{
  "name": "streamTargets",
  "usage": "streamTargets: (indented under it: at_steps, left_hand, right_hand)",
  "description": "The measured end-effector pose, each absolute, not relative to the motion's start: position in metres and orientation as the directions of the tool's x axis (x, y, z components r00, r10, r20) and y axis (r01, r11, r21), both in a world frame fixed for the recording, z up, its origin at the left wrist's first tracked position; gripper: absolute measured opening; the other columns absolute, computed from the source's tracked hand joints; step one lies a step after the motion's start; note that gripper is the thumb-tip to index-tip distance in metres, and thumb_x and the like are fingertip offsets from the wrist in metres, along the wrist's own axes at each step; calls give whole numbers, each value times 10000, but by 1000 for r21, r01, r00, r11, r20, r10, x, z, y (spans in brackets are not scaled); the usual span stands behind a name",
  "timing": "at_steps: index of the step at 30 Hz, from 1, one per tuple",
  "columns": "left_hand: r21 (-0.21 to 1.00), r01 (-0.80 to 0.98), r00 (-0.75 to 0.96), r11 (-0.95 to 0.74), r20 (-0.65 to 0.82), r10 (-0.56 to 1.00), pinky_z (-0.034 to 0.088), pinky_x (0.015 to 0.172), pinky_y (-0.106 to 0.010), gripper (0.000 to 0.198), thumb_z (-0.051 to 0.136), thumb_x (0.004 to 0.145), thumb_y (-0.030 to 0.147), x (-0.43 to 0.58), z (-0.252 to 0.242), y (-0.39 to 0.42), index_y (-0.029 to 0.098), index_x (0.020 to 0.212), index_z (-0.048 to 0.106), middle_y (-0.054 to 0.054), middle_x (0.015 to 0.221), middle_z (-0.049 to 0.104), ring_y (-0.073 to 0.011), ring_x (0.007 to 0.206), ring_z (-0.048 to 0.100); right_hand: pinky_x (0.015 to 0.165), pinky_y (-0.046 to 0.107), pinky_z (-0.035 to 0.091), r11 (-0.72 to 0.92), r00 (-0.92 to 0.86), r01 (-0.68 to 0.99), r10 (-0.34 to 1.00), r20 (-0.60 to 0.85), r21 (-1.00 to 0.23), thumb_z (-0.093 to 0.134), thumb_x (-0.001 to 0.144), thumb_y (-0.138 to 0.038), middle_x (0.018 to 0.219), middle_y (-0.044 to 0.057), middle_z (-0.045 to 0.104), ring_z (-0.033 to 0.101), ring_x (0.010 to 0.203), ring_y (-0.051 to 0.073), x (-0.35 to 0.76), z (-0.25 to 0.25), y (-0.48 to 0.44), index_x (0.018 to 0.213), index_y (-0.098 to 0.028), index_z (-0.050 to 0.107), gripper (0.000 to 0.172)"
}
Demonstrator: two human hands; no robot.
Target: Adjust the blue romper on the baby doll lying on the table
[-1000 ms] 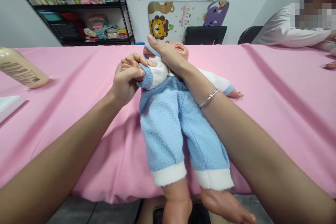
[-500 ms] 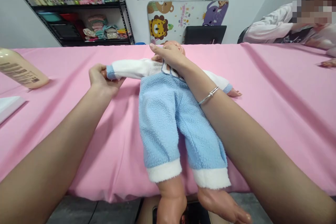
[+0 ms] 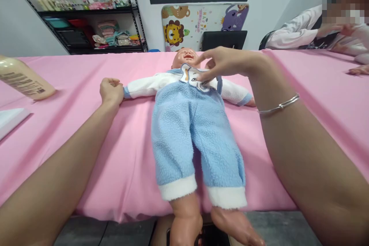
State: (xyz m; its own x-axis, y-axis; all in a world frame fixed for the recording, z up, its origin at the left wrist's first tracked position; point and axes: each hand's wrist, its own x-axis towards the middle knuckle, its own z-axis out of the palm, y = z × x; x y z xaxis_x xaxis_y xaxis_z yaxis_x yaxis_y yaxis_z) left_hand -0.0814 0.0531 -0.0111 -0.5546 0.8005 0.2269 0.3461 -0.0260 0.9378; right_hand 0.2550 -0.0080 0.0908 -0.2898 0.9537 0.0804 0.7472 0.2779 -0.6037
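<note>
Head view: baby doll (image 3: 190, 130) lies face-up on the pink-clothed counter (image 3: 302, 96), bare feet hanging past the near edge. Left hand (image 3: 111, 91) curled shut around the doll's wrist at the end of the white sleeve (image 3: 144, 85), arm stretched straight out from those fingers. Right hand (image 3: 227, 63) pinches the bib (image 3: 191, 78) at the chest, thumb and forefinger nearly closed on the fabric, other fingers loose. Judged: doll light, limbs stiff plastic, body limp at joints; fleece romper (image 3: 196, 142) soft, nubbly, grippy. Best holds: wrists, torso. Beyond the left fingers, a tan bottle (image 3: 24, 80) lies on its side.
</note>
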Motion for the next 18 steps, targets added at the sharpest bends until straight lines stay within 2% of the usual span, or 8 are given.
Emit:
streamTargets:
  at_steps: [2,5,7,9,11,13,15,18]
  left_hand:
    - [904,426,-511,-44,280,813,428,719,-433,249,532,521,52,-87,-16,55,180,734,549,8,718,567,-187,755,524]
    - [843,530,-458,-93,377,805,401,811,-441,235,540,532,25,-88,-15,54,188,701,558,28,719,574,-173,756,520]
    - [785,577,-416,-225,519,747,414,833,-422,245,566,563,35,-76,-5,46,198,745,548,42,788,581,-153,767,526]
    - [710,550,-327,-440,668,669,457,791,-379,224,597,619,79,-50,12,31,204,792,527,41,826,584,-142,786,547]
    - [626,430,-96,-650,748,656,483,763,-342,146,600,704,153,-12,30,8,204,825,536,12,838,597,-150,809,573]
    - [593,339,342,-731,646,683,498,714,-314,50,561,776,196,31,46,-16,198,827,565,-1,820,616,-141,733,583]
    - [526,300,686,-796,461,563,501,723,-286,74,542,792,166,70,56,-32,191,821,604,-2,836,644,-138,748,601]
    - [343,416,791,-842,321,521,492,781,-276,181,512,786,85,113,62,-36,191,848,645,4,874,672,-147,837,620]
  right_hand:
    - [573,184,431,272,-311,820,950,7,-503,816,550,-355,729,25,574,546,676,102,271,84,-5,845,-154,643,396]
    - [540,198,454,204,-276,856,957,-87,-476,783,584,-360,683,32,585,558,624,106,290,74,3,716,-140,629,299]
    - [580,216,495,149,-243,821,965,-100,-552,746,624,-350,681,42,592,582,634,112,298,69,7,703,-130,632,260]
    - [651,230,528,114,-232,745,968,-96,-657,709,668,-336,715,54,606,606,682,116,303,67,7,732,-129,645,226]
    - [719,236,542,94,-250,682,962,-110,-725,681,706,-317,756,58,615,618,746,118,306,67,3,765,-139,656,188]
    - [751,245,546,85,-263,680,956,-134,-728,674,727,-297,767,55,616,617,784,124,305,70,-3,774,-151,662,154]
    - [748,262,547,80,-252,727,955,-157,-682,682,732,-274,752,52,612,612,786,134,304,76,-7,761,-150,660,130]
    - [731,269,543,87,-248,793,950,-189,-603,704,718,-220,745,54,614,612,782,148,302,86,-12,736,-139,651,98]
